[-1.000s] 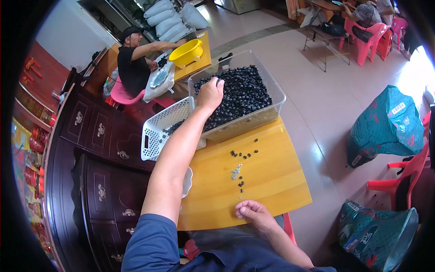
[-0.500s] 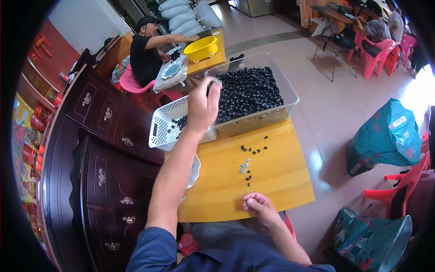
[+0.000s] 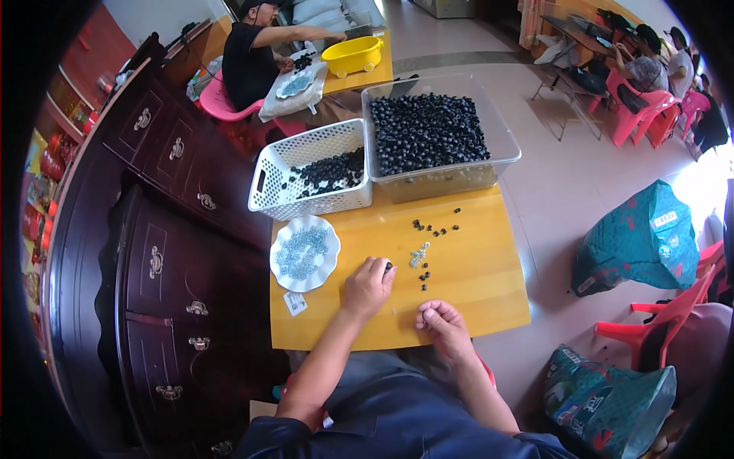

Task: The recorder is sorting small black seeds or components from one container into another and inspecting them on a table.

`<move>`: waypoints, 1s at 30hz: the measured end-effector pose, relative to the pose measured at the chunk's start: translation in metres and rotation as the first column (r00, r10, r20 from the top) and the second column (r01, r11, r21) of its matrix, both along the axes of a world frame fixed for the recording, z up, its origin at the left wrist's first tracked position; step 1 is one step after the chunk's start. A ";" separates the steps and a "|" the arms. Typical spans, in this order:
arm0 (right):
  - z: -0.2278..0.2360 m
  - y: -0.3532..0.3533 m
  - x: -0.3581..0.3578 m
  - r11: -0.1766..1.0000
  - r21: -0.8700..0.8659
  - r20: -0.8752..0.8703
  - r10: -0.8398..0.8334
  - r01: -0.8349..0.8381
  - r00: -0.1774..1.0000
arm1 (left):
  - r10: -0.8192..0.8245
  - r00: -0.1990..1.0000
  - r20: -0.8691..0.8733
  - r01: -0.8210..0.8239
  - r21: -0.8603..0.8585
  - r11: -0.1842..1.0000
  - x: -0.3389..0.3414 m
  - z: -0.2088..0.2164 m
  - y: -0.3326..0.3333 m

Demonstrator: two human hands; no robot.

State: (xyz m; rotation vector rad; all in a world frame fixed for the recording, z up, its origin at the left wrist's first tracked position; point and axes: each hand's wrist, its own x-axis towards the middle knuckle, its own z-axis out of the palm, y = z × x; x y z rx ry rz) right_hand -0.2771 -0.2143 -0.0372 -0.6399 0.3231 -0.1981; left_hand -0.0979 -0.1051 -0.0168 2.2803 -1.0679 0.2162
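Above the middle of the yellow wooden table (image 3: 336, 329), my left hand (image 3: 368, 288) pinches a small black ring-like part (image 3: 388, 266) between its fingertips. My right hand (image 3: 443, 325) is closed near the table's front edge; whatever its fingers hold is too small to make out. Beyond the hands lie a little heap of clear small pieces (image 3: 418, 255) and several loose black parts (image 3: 433, 231). On the left sits a white scalloped plate (image 3: 330, 269) of clear bluish pieces. Behind it stands a white perforated basket (image 3: 306, 206) with some black parts inside.
A large clear plastic bin (image 3: 501, 153), heaped with black parts, stands at the table's far end. Dark drawers (image 3: 168, 229) flank the left side. A co-worker (image 3: 248, 65) sits beyond, by a yellow tub (image 3: 352, 57). Teal bags (image 3: 634, 241) and red chairs are at right.
My left hand has come back from the clear bin to the table's middle, now showing a black part in its fingers. My right hand stays near the front edge.
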 end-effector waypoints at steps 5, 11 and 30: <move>0.002 0.011 0.000 0.973 -0.222 -0.102 -0.083 0.059 0.991 | 0.005 0.990 0.141 -0.015 0.075 0.997 0.001 -0.002 -0.005; 0.017 0.028 0.013 0.124 -0.971 0.203 -0.025 0.205 0.979 | -0.017 0.989 0.150 0.010 0.052 0.999 0.008 -0.003 -0.003; 0.021 0.061 0.034 -0.296 -0.951 0.072 0.077 0.092 0.994 | -0.188 0.977 -0.098 0.171 -0.157 0.973 0.018 -0.004 0.067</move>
